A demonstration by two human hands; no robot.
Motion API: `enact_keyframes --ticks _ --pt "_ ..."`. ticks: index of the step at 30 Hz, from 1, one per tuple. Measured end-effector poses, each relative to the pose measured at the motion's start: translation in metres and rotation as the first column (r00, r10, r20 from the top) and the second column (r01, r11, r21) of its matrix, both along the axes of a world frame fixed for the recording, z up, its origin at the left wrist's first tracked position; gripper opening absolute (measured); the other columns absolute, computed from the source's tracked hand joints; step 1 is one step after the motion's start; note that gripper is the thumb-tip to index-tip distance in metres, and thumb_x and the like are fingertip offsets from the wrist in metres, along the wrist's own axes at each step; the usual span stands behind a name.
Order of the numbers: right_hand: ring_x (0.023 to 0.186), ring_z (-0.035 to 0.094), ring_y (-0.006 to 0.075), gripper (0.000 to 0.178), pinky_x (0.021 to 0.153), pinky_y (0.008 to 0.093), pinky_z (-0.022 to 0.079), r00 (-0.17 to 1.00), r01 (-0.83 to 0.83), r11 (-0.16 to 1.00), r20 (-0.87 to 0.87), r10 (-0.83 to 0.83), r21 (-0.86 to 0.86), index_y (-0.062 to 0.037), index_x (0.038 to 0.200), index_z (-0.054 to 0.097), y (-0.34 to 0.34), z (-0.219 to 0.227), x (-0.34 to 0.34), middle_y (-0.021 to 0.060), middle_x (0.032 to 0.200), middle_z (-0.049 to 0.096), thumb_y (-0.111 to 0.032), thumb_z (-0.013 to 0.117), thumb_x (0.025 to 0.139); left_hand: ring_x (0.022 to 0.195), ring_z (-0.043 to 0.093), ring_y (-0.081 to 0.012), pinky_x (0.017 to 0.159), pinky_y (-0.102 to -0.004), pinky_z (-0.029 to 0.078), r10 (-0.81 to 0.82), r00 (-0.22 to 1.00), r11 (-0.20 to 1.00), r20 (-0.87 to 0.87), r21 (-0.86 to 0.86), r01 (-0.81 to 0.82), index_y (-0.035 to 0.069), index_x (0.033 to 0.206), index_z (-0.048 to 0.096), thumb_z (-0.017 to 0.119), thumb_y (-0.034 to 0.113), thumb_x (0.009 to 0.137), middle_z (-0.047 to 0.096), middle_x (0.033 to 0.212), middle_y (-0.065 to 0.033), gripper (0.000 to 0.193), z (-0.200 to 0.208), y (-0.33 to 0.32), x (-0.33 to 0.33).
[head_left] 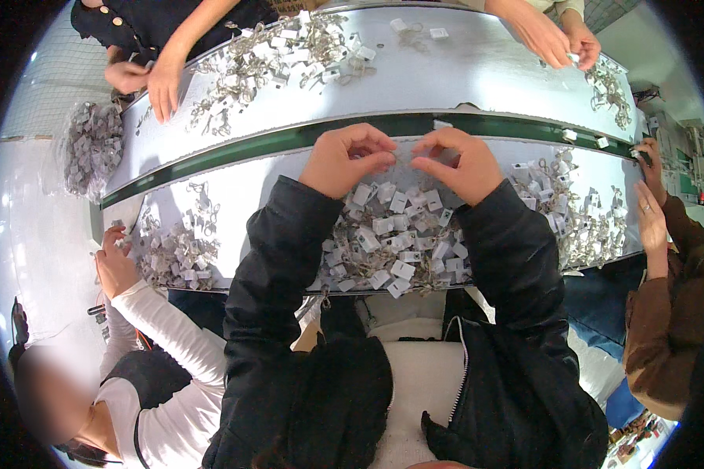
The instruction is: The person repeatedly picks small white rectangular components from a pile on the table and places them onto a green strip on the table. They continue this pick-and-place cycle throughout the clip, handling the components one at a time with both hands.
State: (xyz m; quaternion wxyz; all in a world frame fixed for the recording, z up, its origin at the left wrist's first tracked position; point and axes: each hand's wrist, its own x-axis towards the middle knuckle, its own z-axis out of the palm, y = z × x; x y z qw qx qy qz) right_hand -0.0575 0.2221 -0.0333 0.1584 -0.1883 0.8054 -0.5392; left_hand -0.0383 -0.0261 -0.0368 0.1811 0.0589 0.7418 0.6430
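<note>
Pinched fingertips on both hands meet over the near worktop: the left hand [344,160] and right hand [457,164] are each closed on what looks like a thin wire or string piece [403,156] between them, too small to make out clearly. Just under the wrists, at the near edge, lies a loose pile of small white tags [399,242], seemingly still unsorted, so most of the work looks left to do. Beyond the dark green strip [289,141], the far worktop [461,70] carries another heap [281,59] that other people's hands work through.
</note>
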Motion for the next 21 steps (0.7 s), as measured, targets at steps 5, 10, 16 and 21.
enact_keyframes --ticks 5,10,16,21 --pt "0.081 0.066 0.0145 0.037 0.076 0.0285 0.053 0.995 -0.065 0.997 0.078 0.061 0.045 -0.0045 0.117 0.072 -0.007 -0.008 0.007 0.0062 0.099 0.073 -0.021 0.082 0.086 0.090 0.072 -0.0133 0.078 -0.0247 0.058 0.081 0.988 0.989 0.134 0.110 -0.096 0.000 0.103 0.068 0.072 0.006 0.095 0.074 0.098 -0.0081 0.010 -0.008 -0.002 -0.005" --pt "0.087 0.072 0.0182 0.036 0.081 0.0326 0.056 0.934 -0.083 0.953 0.311 0.177 -0.293 -0.0022 0.115 0.072 -0.015 -0.008 0.011 0.0122 0.101 0.076 -0.024 0.080 0.088 0.093 0.072 -0.0158 0.082 -0.0267 0.060 0.079 0.954 0.851 0.288 0.480 -0.216 0.002 0.108 0.066 0.067 0.010 0.100 0.073 0.102 -0.0082 0.010 -0.007 0.005 -0.002" --pt "0.083 0.069 0.0120 0.020 0.076 0.0286 0.055 0.985 0.165 0.982 -0.028 -0.168 -0.090 -0.0057 0.110 0.076 -0.006 -0.009 0.007 0.0045 0.097 0.075 -0.012 0.076 0.091 0.092 0.071 -0.0162 0.079 -0.0312 0.060 0.336 0.942 0.934 0.010 0.122 -0.335 0.005 0.110 0.067 0.071 0.012 0.097 0.074 0.098 -0.0059 0.015 -0.006 0.010 -0.001" --pt "0.085 0.071 0.0200 0.014 0.076 0.0320 0.058 0.928 -0.020 0.995 -0.368 0.054 0.095 -0.0048 0.103 0.077 -0.010 -0.022 0.005 0.0071 0.095 0.075 -0.009 0.076 0.089 0.090 0.068 -0.0285 0.078 -0.0390 0.055 -0.047 0.806 0.841 -0.590 -0.458 -0.286 0.008 0.106 0.071 0.073 0.011 0.087 0.071 0.093 -0.0073 0.019 -0.013 0.014 -0.003"
